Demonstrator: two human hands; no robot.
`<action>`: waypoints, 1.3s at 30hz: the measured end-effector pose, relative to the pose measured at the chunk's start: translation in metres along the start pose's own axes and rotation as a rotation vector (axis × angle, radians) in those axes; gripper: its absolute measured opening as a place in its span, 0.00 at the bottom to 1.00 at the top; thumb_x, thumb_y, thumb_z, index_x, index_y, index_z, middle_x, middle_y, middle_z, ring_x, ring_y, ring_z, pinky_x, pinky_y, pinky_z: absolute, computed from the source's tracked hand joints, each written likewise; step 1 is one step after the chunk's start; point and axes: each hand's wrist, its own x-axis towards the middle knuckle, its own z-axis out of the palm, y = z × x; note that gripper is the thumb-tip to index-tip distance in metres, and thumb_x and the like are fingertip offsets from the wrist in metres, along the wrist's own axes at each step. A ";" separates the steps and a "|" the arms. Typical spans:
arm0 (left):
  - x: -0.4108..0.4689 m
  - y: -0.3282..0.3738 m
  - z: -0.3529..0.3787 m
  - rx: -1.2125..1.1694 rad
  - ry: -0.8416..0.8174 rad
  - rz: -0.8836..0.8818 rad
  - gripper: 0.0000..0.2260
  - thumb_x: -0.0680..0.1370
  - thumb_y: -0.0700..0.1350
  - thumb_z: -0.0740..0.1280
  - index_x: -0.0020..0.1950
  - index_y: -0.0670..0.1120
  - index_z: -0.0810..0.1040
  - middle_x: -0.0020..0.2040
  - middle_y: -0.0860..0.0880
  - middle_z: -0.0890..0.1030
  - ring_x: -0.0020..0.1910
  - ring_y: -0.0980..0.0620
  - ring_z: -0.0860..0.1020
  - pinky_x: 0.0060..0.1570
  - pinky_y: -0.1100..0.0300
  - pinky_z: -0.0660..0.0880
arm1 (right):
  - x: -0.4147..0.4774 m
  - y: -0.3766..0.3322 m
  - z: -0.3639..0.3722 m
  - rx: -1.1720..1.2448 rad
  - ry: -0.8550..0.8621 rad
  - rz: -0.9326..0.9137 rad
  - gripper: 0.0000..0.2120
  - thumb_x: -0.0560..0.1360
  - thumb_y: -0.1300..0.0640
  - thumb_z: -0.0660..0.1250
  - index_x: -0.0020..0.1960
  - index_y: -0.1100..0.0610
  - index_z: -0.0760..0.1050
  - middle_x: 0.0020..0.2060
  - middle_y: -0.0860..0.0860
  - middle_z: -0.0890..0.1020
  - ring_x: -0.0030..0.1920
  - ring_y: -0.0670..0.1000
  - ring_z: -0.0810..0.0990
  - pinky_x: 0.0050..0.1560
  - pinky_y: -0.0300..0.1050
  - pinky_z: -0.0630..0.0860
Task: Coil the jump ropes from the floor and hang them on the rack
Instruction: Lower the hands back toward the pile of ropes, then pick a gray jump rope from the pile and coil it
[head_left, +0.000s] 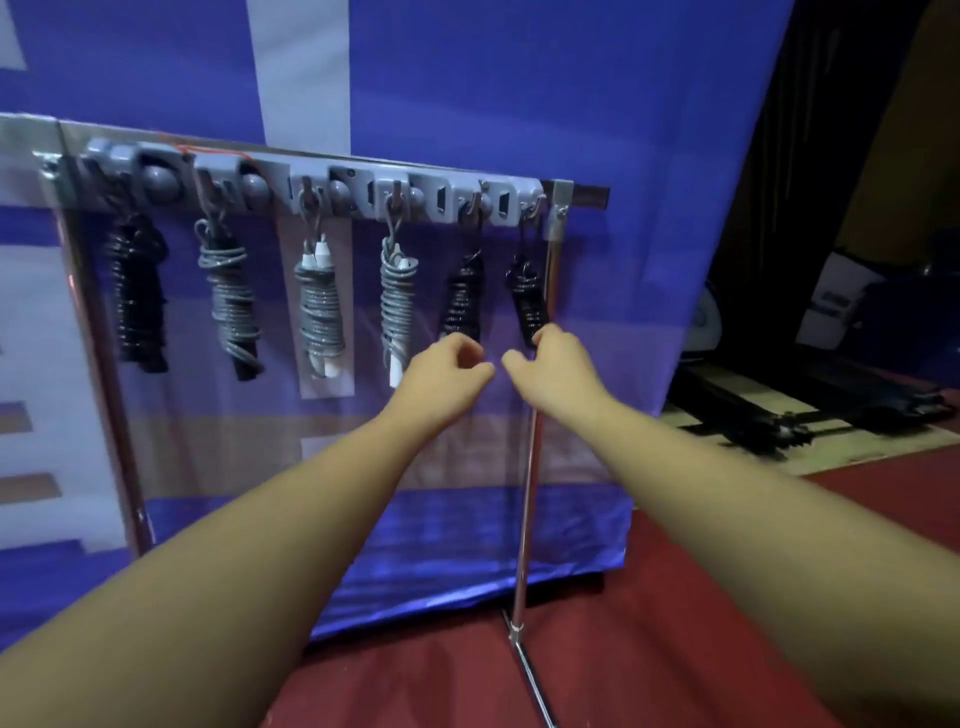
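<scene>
Six coiled jump ropes hang from hooks on the grey hook rail (322, 189) of a metal rack. From the left they are a black one (137, 296), three grey ones (231, 301) (319, 312) (397, 301), and two black ones (462, 301) (527, 299). My left hand (447, 371) hovers just below the fifth coil with loosely curled fingers and holds nothing. My right hand (553, 364) is beside it. Its curled fingertips touch the bottom end of the rightmost black coil, and its thumb sticks out apart from them.
The rack's right upright pole (532, 467) runs down to a foot on the red floor covering (649, 623). A blue and white banner (519, 104) hangs behind the rack. Black folded stands (810, 410) and a white box (836, 304) lie at the right.
</scene>
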 end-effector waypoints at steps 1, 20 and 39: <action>-0.013 -0.010 -0.001 0.083 -0.035 -0.018 0.13 0.74 0.50 0.69 0.56 0.47 0.79 0.50 0.51 0.82 0.52 0.50 0.80 0.54 0.58 0.75 | -0.020 0.008 0.012 -0.030 -0.049 -0.010 0.20 0.75 0.49 0.66 0.59 0.64 0.72 0.56 0.63 0.77 0.56 0.63 0.77 0.55 0.50 0.74; -0.327 -0.337 -0.032 0.542 -0.471 -0.651 0.08 0.77 0.47 0.68 0.51 0.44 0.78 0.51 0.42 0.82 0.53 0.41 0.79 0.51 0.56 0.73 | -0.334 0.155 0.280 -0.229 -0.787 0.108 0.21 0.75 0.49 0.65 0.61 0.62 0.73 0.57 0.62 0.75 0.59 0.63 0.75 0.62 0.54 0.73; -0.485 -0.525 0.094 0.680 -0.992 -0.452 0.31 0.75 0.43 0.66 0.75 0.65 0.64 0.80 0.48 0.49 0.75 0.42 0.58 0.69 0.48 0.67 | -0.514 0.260 0.422 -0.473 -1.280 -0.048 0.31 0.72 0.46 0.67 0.73 0.52 0.65 0.72 0.57 0.65 0.72 0.61 0.63 0.72 0.54 0.63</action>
